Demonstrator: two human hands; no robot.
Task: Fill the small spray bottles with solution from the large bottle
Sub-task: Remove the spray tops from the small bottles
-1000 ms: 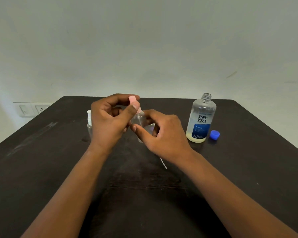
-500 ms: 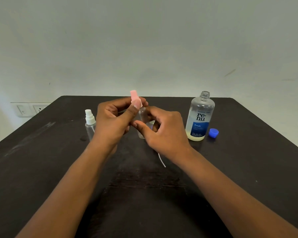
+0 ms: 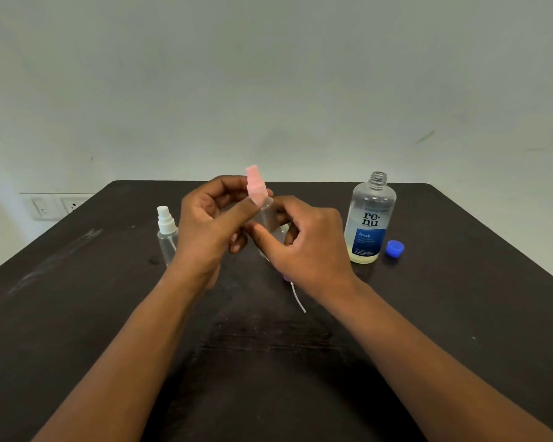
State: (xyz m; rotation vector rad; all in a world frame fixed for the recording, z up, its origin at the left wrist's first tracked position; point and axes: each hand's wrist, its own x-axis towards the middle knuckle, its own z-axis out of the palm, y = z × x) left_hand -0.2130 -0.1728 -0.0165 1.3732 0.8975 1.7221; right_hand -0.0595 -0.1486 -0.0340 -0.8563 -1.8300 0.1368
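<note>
Both hands meet over the middle of the dark surface [image 3: 77, 314], working on one small clear spray bottle [image 3: 268, 218] held upright between them. The left hand [image 3: 211, 224] pinches the pink spray head [image 3: 256, 185] at the bottle's top, thumb pressed against its near side and fingers curled behind it; the head leans slightly left and its tip stands clear above the fingers. The right hand [image 3: 304, 240] wraps the bottle's clear body from the right, thumb across the front, fingers closed around the back — most of the body is hidden by the two hands, so whether it holds any liquid cannot be told, nor whether the pink head is screwed on or loose.

A second small spray bottle [image 3: 166, 234], clear with a white spray head, stands upright on the surface just left of the left hand, partly behind the wrist. To the right, well clear of the right hand, the large bottle [image 3: 369, 218] stands upright with its neck uncapped; it bears a blue label and shows a shallow layer of yellowish liquid at its base. Its blue cap [image 3: 395, 248] lies on the surface just beside it, to the right. Below the right wrist a thin white tube [image 3: 297, 298] lies on the surface — its upper end disappears under the hand.
</note>
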